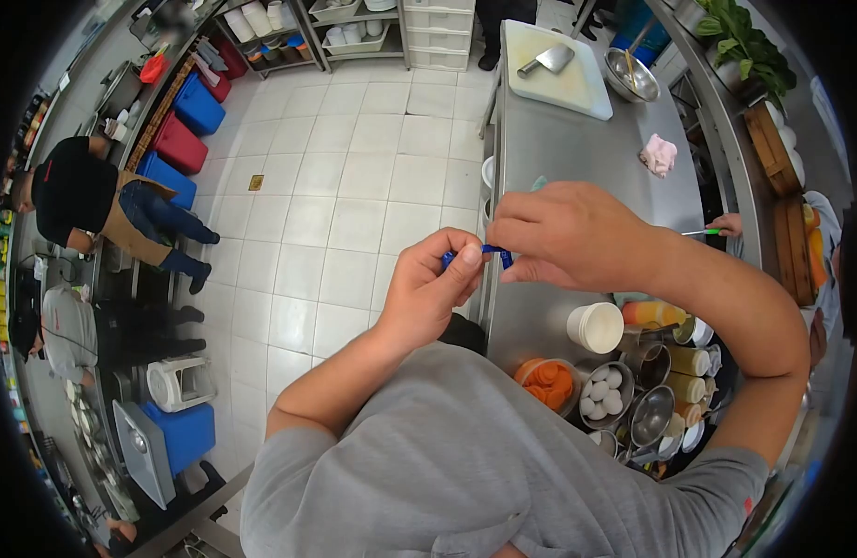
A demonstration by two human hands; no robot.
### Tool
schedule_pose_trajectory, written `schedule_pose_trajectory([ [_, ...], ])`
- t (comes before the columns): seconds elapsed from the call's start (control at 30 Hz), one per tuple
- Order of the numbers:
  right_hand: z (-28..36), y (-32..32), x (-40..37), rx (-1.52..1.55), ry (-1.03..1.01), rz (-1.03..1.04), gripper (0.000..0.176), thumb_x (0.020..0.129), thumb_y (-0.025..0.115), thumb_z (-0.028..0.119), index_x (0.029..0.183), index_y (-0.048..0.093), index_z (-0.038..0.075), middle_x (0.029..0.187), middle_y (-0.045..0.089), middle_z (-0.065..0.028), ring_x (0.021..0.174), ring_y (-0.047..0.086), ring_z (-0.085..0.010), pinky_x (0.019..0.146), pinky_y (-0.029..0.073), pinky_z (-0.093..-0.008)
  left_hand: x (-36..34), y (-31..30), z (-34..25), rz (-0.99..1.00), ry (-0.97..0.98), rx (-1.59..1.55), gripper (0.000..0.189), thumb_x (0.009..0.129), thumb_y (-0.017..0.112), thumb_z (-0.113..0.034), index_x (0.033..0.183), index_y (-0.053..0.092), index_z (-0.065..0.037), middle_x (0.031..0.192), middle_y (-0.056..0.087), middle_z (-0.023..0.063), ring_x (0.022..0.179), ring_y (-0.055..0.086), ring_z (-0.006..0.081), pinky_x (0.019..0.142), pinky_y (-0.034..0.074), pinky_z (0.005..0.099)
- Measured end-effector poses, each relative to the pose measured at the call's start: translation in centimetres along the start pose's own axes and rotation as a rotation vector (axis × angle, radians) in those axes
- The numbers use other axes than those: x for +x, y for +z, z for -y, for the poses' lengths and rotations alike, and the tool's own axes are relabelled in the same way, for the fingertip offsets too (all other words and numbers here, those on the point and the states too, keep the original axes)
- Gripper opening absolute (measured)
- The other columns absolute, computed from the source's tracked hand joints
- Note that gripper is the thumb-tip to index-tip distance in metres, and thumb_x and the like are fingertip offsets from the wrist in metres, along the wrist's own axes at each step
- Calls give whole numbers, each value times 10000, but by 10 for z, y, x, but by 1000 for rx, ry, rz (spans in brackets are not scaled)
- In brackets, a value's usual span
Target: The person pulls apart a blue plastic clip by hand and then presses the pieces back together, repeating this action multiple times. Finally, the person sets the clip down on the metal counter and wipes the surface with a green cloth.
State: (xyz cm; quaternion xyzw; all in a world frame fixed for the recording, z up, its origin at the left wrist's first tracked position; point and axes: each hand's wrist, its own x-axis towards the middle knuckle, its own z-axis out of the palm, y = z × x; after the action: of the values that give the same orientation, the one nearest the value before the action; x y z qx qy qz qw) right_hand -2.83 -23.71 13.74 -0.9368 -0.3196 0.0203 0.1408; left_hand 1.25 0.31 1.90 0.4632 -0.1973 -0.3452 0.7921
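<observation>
A small dark blue strip [505, 259] is stretched between my two hands, above the left edge of the steel table. My left hand [430, 284] is closed, pinching one end between thumb and fingers. My right hand [568, 232] grips the other end with thumb and fingertips, its back turned up. What kind of strip it is I cannot make out; the fingers hide much of it.
On the steel table [540, 325] stand a white tub [596, 328], a bowl of eggs [600, 392], orange pieces [547, 383] and several bottles. A cleaver [547, 60] lies on a cutting board [577, 93]. Two people work at the left; another person's hand [729, 224] holds a green-handled tool.
</observation>
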Motion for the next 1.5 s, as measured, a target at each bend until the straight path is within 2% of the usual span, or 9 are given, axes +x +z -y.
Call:
schedule_pose_trajectory([
  [0.33,3,0,-1,-72,-62,-24,367,881,904,314,1099,696,107,947,627,-63,799,698,-325,699,559,-474,-2,3,-1,-3,-20,-14,233,1196,618,-265,1128,670,-49,829,599,7,652,435,73,569,334,260],
  [0.9,11,-2,1,88,29,-18,392,938,857,390,1159,686,116,1009,659,-69,840,729,-356,709,574,-491,-7,1,-1,-5,49,-4,170,1164,663,-178,1185,687,-11,823,600,-3,658,455,70,576,360,267],
  [1.0,12,-1,1,83,21,-22,386,936,860,387,1151,686,116,999,659,-65,833,729,-350,700,573,-490,-9,1,-3,-26,76,58,163,1148,689,-165,1167,704,-4,840,623,-1,680,493,65,592,389,259],
  [1.1,12,0,1,72,7,-23,381,933,863,381,1144,687,117,993,662,-60,824,727,-344,692,571,-488,-11,1,-6,-31,126,122,122,1127,725,-114,1176,740,-3,916,690,-21,812,584,48,696,473,236],
  [1.2,12,0,1,73,-3,-25,378,927,868,371,1135,684,116,995,666,-54,826,726,-338,697,571,-485,-12,0,-6,-49,176,204,108,1114,741,-100,1159,758,-3,946,720,-8,848,609,57,723,494,245],
  [1.3,12,-1,1,67,1,-4,370,938,861,357,1174,695,124,1011,678,-58,845,731,-336,720,581,-475,-11,-1,-8,-62,208,282,120,1107,745,-102,1146,758,11,946,721,3,824,594,50,707,483,244],
  [1.43,6,3,-1,73,-31,-40,400,971,832,327,1307,708,149,1047,699,-73,891,744,-335,764,598,-464,-12,-7,-4,-104,92,143,117,1103,714,-84,1144,730,24,891,681,22,741,559,75,640,451,265],
  [1.5,3,9,-5,121,-88,-134,388,953,841,352,1256,718,142,1039,657,-60,841,711,-311,742,562,-462,-10,-7,0,-90,86,92,125,1108,697,-108,1124,708,15,840,642,30,678,530,93,586,416,273],
])
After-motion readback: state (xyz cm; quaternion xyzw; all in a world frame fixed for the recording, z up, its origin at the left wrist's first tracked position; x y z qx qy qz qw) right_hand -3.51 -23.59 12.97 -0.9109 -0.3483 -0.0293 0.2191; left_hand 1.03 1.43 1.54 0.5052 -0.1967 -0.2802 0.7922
